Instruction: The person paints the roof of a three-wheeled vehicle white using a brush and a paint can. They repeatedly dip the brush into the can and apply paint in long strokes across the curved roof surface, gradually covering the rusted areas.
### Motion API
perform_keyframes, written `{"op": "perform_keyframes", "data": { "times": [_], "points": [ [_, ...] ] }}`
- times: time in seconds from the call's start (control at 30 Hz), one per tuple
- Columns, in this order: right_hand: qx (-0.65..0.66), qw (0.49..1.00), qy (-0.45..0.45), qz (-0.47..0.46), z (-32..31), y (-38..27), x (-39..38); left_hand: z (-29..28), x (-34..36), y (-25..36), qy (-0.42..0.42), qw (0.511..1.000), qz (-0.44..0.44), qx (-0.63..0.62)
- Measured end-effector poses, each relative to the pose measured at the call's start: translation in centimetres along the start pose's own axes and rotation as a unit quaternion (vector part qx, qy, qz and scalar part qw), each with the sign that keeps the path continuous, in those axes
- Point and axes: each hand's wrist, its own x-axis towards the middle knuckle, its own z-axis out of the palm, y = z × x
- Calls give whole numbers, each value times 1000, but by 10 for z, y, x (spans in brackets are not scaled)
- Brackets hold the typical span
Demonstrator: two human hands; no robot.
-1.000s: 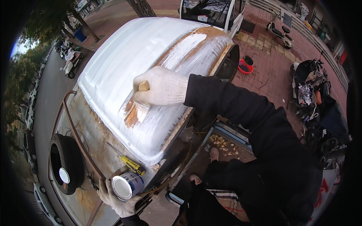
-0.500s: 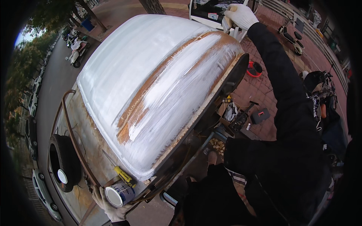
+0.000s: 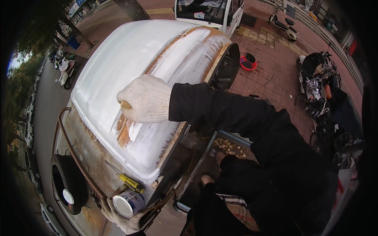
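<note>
My gloved right hand grips a brush by its light wooden handle over the vehicle roof, partly hiding the brush. White paint covers much of the roof, with streaky brown patches along its right part. My gloved left hand is wrapped round the base of a paint can at lower left. Beside the can lie a yellow-handled screwdriver and a rusty bent bar. A black tyre with a round white lid on it is further left.
I stand on a blue-edged platform with scattered scraps. Behind the roof are a tree trunk and white vehicle. A red basin and dismantled scooter are on the right pavement. Parked scooters line the road left.
My right hand went out to the roof's far right corner, then came back to the near middle with the brush. My left hand stays at the can.
</note>
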Motion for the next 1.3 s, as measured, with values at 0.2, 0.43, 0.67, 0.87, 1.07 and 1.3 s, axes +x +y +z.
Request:
{"op": "perform_keyframes", "data": {
  "times": [0.2,0.43,0.67,0.87,1.07,1.3],
  "points": [
    [187,979,-33,70,-15,36,-9,-20,14,7,14,996,71,-43],
    [183,932,106,294,-156,281,-34,-20,4,-2,-85,992,-96,-17],
    [31,909,186,372,-210,363,-26,-3,-16,-45,-39,892,-285,-350],
    [-174,975,56,127,-118,244,18,51,-20,-95,92,955,-246,-137],
    [-83,994,-58,-27,-31,87,34,92,-8,-133,169,901,-293,-271],
    [77,989,-105,-66,37,-26,38,64,8,-66,214,933,-247,-152]
  ]
}}
